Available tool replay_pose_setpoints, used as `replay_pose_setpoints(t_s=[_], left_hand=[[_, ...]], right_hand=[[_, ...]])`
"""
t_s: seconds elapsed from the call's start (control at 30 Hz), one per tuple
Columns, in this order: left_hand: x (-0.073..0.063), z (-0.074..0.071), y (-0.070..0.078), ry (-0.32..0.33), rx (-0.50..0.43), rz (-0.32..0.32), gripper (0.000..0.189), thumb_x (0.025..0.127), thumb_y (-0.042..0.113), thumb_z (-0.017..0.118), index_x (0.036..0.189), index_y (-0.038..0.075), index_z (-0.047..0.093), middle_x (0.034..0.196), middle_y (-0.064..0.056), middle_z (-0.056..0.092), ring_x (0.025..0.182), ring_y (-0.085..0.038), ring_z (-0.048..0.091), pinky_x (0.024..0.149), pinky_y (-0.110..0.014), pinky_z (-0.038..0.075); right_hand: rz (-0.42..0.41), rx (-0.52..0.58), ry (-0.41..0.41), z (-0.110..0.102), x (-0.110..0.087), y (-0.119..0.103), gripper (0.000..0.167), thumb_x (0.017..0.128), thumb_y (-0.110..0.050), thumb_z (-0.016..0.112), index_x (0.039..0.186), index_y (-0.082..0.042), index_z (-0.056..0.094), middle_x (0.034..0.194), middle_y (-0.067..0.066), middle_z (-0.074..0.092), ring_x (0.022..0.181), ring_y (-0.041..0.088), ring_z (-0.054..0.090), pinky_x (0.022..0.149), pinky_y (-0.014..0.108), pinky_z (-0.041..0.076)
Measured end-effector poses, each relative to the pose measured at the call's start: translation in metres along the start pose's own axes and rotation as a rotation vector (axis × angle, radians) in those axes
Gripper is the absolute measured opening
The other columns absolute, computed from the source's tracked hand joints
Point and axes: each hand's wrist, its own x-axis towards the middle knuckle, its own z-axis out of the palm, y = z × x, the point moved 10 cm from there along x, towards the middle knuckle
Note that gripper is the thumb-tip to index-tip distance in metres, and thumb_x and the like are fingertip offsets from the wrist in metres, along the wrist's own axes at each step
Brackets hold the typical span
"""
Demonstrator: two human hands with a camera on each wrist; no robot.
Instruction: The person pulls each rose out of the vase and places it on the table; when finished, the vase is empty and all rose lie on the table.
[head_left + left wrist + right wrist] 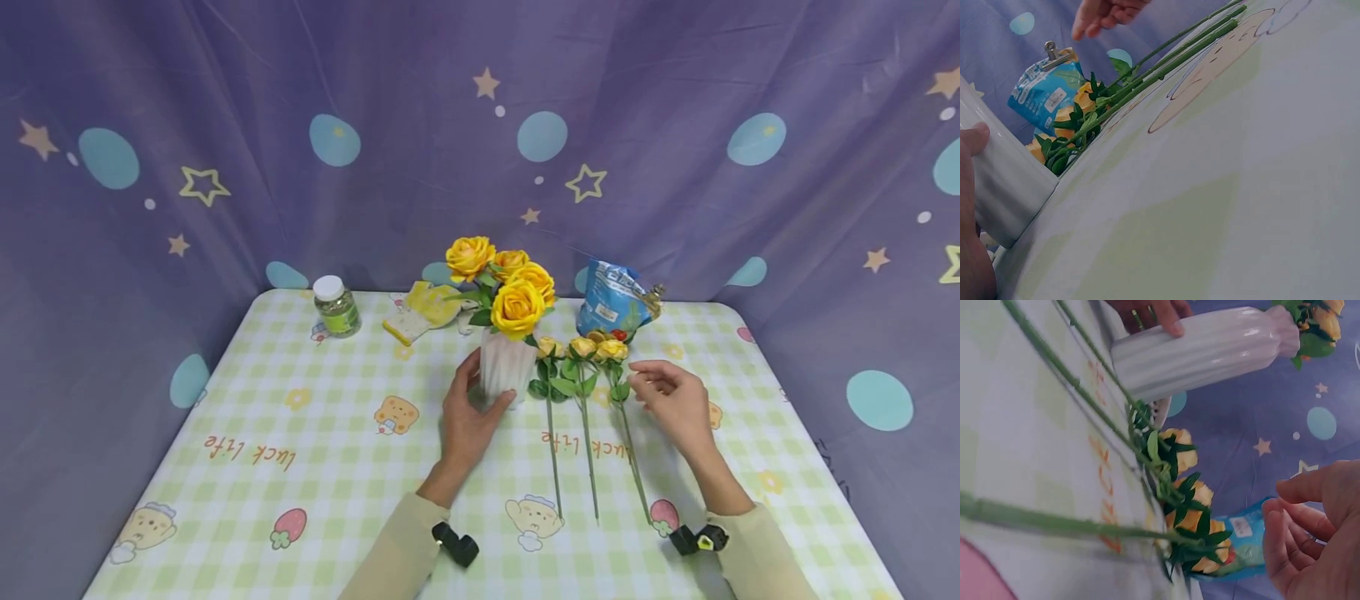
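A white ribbed vase (501,367) stands upright on the table with several yellow roses (517,308) in it. My left hand (467,421) grips the vase low on its side, the thumb across the front; the left wrist view shows the thumb against the smooth white wall (1013,187). To the vase's right lie three loose yellow roses (583,348), stems towards me. Beside the rightmost bloom hovers my right hand (675,404), holding nothing, its fingers loosely bent. In the right wrist view this hand (1316,531) is apart from the flowers and their green stems (1054,522).
A blue bag (603,300) with a metal clip (1054,56) stands behind the loose roses. At the back left are a white-lidded jar (337,308) and a yellow-and-white glove (423,310). A purple curtain (420,75) hangs around the checked tablecloth (360,517).
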Motion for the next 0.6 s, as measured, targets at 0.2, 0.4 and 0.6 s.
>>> replay_pose_setpoints(t_s=[0.2,0.4,0.6], left_hand=[[0.0,0.0,0.001,0.003,0.002,0.006,0.079,0.093,0.015,0.092,0.162,0.016,0.053,0.158,-0.006,0.062,0.135,-0.032,0.065,0.113,-0.058,0.053],[0.0,-0.001,0.001,0.004,0.008,-0.004,0.08,0.093,0.015,0.093,0.162,0.016,0.053,0.159,-0.005,0.061,0.135,-0.031,0.065,0.114,-0.056,0.053],[0.0,0.0,0.0,-0.005,-0.003,-0.007,0.08,0.093,0.015,0.093,0.162,0.016,0.053,0.159,-0.005,0.061,0.136,-0.031,0.064,0.115,-0.057,0.052]], right_hand=[[-0.064,0.082,0.059,0.0,-0.005,-0.021,0.02,0.102,-0.009,0.081,0.119,0.002,0.08,0.089,-0.005,0.078,0.068,0.008,0.07,0.059,0.024,0.059],[-0.162,0.18,0.112,0.002,-0.014,-0.048,0.016,0.101,0.001,0.079,0.116,0.005,0.08,0.086,-0.006,0.075,0.064,0.009,0.066,0.055,0.019,0.054],[-0.249,0.288,0.157,0.002,-0.021,-0.071,0.016,0.099,0.007,0.079,0.114,0.005,0.081,0.088,-0.004,0.076,0.065,0.012,0.065,0.054,0.018,0.053]])
